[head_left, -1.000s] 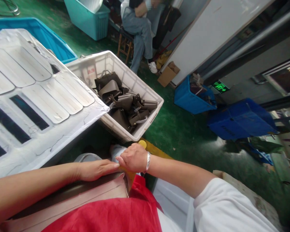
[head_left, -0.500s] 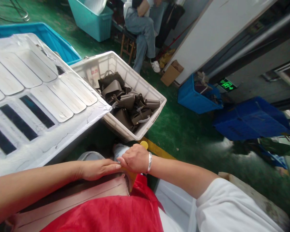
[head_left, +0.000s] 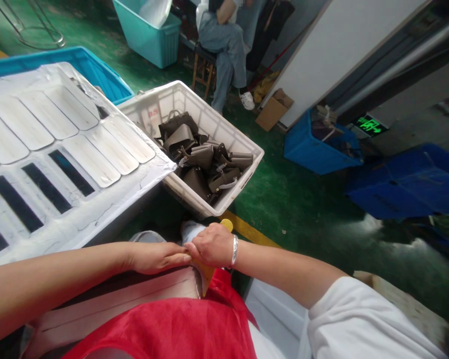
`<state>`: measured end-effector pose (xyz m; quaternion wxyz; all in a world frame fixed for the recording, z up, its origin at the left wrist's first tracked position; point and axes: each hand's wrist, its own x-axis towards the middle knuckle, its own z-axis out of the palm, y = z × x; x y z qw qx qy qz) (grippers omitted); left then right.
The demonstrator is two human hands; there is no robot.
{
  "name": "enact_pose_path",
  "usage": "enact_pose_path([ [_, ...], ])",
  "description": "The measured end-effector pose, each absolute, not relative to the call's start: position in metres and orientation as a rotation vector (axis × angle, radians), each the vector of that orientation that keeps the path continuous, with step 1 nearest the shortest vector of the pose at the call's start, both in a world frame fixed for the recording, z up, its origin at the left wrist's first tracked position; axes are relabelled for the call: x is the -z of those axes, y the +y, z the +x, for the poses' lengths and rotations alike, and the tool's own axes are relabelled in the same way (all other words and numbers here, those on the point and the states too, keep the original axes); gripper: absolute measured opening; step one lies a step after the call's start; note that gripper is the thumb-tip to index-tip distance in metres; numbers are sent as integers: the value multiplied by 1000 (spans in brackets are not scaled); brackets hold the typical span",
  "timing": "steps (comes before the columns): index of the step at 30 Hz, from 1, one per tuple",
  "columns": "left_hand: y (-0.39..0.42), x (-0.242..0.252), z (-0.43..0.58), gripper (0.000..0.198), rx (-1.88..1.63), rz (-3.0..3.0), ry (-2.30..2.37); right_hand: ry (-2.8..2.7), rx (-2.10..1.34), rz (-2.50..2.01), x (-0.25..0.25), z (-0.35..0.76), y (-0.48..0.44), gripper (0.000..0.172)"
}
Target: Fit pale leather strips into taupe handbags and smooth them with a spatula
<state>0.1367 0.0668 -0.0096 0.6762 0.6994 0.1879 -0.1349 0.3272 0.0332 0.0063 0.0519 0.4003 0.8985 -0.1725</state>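
My right hand (head_left: 211, 245), with a silver bracelet at the wrist, is closed around a yellow object (head_left: 208, 278). Its round yellow end (head_left: 228, 224) pokes out above the fist; its kind is mostly hidden by the fingers. My left hand (head_left: 155, 257) lies flat with fingers stretched out, its fingertips meeting the right hand. Beneath it is a pale pinkish panel with a dark edge (head_left: 130, 304), across my lap over a red apron (head_left: 172, 331). What the hands press between them cannot be seen.
A board (head_left: 134, 197) bearing white rounded strips and dark strips stands at left. Beyond my hands, a white crate (head_left: 243, 144) holds several dark brown bags (head_left: 198, 157). A blue bin (head_left: 314, 149) is to the right. A seated person (head_left: 224, 45) is behind.
The view has shifted slightly, so the surroundings sit a little farther right and mostly lower. Both hands keep nearly the same pose.
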Motion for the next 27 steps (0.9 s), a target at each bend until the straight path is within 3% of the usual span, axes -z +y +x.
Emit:
enact_pose_path([
  [11,55,1,144,45,263,1625,412,2635,592,1244,-14,331,15,47],
  [27,44,-5,148,49,308,1811,631,2483,602,1340,-23,337,-5,54],
])
